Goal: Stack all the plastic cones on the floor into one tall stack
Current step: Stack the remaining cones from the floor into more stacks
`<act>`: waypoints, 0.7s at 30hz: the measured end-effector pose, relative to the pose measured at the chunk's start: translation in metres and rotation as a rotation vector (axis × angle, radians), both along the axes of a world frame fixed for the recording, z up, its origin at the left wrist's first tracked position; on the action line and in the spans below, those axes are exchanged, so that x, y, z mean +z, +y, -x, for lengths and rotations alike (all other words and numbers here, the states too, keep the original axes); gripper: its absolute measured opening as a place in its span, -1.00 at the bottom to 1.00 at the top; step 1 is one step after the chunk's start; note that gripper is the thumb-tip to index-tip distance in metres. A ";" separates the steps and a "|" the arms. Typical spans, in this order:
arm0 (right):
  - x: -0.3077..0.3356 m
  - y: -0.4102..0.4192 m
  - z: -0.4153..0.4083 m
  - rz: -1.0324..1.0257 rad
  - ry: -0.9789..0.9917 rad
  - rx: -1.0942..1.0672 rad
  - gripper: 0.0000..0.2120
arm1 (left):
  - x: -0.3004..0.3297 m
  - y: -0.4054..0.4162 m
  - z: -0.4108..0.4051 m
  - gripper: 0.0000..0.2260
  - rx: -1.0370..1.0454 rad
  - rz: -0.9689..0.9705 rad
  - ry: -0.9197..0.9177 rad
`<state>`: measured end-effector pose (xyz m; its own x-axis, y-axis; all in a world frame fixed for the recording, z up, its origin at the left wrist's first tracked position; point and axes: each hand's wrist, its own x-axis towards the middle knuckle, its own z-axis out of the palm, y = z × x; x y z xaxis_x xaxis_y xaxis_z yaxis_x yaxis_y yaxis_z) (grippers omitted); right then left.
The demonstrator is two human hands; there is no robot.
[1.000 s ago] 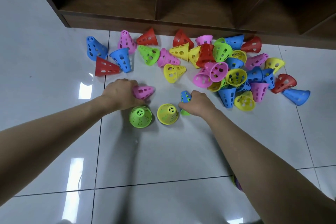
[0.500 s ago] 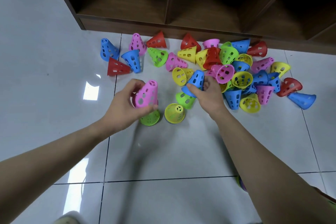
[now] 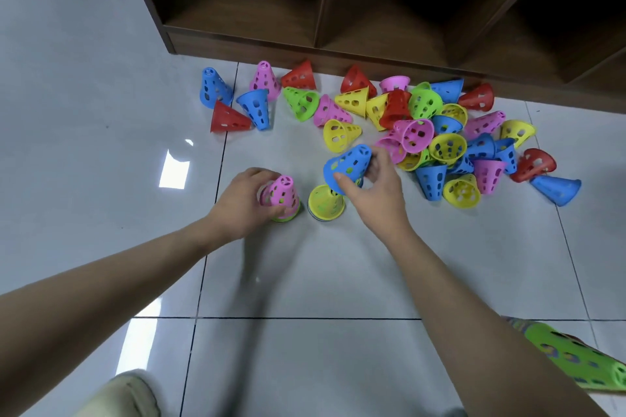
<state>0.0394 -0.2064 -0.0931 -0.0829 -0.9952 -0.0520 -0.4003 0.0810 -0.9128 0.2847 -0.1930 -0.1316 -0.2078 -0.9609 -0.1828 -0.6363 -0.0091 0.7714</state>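
Dark wooden shelf unit (image 3: pixel 244 41), glossy grey floor tiles (image 3: pixel 84 112)

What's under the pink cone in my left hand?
A green cone sits under the pink cone that the left hand grips; only its bottom rim shows. The rest is covered, so I cannot tell if more cones are nested inside.

One head-worn wide-angle view looks forward and steeply down from above the floor (image 3: pixel 101 78), close over both forearms, facing the far wooden shelf unit (image 3: pixel 338 10); edges bend
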 end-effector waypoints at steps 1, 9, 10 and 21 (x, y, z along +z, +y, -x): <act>-0.006 0.005 -0.001 -0.023 0.003 0.007 -0.56 | -0.004 0.001 -0.002 -0.46 -0.004 -0.032 -0.027; -0.034 0.018 -0.003 -0.101 0.042 0.026 -0.57 | -0.015 0.010 -0.011 -0.50 -0.051 -0.057 -0.139; -0.036 0.020 -0.004 -0.105 0.063 0.033 -0.58 | -0.015 0.009 -0.011 -0.51 -0.054 -0.074 -0.143; 0.008 -0.002 0.036 -0.151 0.474 0.346 -0.50 | 0.022 -0.008 0.008 -0.49 -0.398 -0.233 -0.494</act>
